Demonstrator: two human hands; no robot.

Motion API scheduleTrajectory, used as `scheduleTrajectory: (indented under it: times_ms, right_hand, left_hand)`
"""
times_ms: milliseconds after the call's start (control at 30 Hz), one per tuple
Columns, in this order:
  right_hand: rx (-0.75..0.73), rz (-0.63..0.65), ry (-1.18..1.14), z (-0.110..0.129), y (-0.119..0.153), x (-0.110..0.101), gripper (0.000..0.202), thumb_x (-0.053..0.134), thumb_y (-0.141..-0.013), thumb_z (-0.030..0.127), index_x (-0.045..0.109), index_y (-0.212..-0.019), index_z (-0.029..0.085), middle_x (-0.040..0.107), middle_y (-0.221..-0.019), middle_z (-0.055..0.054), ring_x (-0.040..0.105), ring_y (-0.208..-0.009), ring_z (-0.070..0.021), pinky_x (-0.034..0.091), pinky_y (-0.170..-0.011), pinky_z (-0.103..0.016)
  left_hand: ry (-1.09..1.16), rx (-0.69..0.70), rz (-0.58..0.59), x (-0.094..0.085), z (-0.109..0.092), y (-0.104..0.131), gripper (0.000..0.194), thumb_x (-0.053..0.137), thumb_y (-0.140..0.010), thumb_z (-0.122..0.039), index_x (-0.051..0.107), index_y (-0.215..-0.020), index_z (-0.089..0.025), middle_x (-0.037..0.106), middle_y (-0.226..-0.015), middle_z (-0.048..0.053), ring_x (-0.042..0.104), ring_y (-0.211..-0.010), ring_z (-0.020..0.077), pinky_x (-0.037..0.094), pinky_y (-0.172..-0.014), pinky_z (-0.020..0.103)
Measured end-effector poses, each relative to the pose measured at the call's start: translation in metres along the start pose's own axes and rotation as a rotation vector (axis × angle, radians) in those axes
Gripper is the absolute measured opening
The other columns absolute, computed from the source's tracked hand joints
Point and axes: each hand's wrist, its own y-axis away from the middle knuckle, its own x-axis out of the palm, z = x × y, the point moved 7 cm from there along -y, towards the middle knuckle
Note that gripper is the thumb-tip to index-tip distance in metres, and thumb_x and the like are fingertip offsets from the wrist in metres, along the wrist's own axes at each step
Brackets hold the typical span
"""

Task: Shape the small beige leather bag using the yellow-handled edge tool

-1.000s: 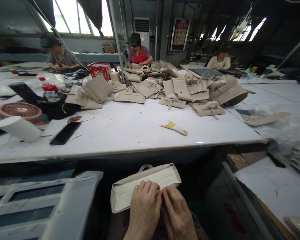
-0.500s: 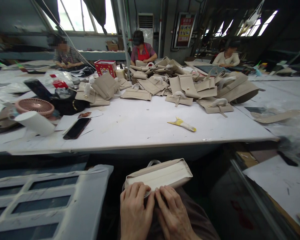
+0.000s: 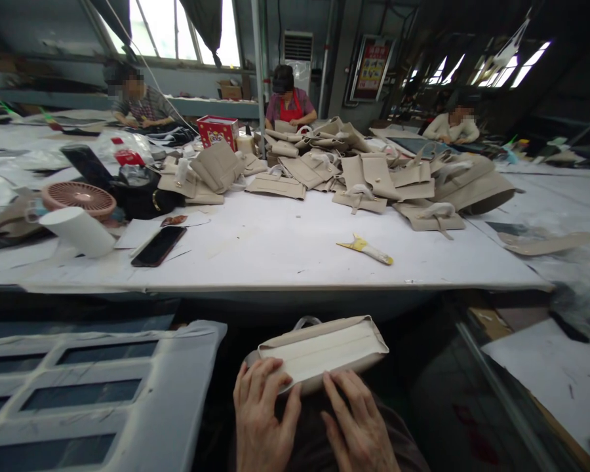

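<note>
A beige bag piece [image 3: 329,347] with a white inner panel and a clear-wrapped handle lies tilted over my lap. My left hand [image 3: 264,410] grips its near left corner, fingers on the white panel and thumb at the near edge. Further right along that same edge, my right hand [image 3: 356,413] has its index fingertip on the beige rim, with the thumb apart below. Whether the right fingers pinch any material is hard to tell; they look spread.
On the white table [image 3: 255,262] are a yellow-and-white tool [image 3: 366,249], a phone [image 3: 158,246], a white roll [image 3: 77,231], a pink fan [image 3: 78,200] and a heap of beige bag pieces [image 3: 299,170]. A slotted white rack [image 3: 177,393] stands left. Several people sit beyond.
My right hand has slid right along the near edge, away from my left hand, and its thumb has parted from the fingers. The bag piece appears slightly further right, and the view has shifted.
</note>
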Motion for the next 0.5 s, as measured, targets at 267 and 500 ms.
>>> scheduleTrajectory:
  times_ms: [267,500]
  right_hand:
    - [-0.021,-0.025,0.005,0.006,-0.006,0.004,0.043,0.048,-0.092,0.014,0.054,-0.134,0.003,0.055,-0.129,-0.018,0.048,-0.124,-0.0317,0.050,-0.099,-0.043]
    - [0.032,-0.002,-0.051,-0.004,-0.007,-0.002,0.044,0.047,-0.095,0.016,0.051,-0.137,0.006,0.054,-0.133,-0.017,0.046,-0.127,-0.0309,0.049,-0.100,-0.044]
  left_hand:
    - [0.100,0.015,0.078,0.003,0.006,0.004,0.012,0.064,-0.086,-0.016,0.058,-0.095,-0.023,0.058,-0.119,0.010,0.047,-0.121,0.0276,0.035,-0.105,0.050]
    - [-0.011,0.086,0.044,-0.004,-0.005,-0.003,0.025,0.069,-0.083,-0.023,0.063,-0.108,-0.022,0.061,-0.123,0.010,0.051,-0.118,0.0277,0.016,-0.116,0.056]
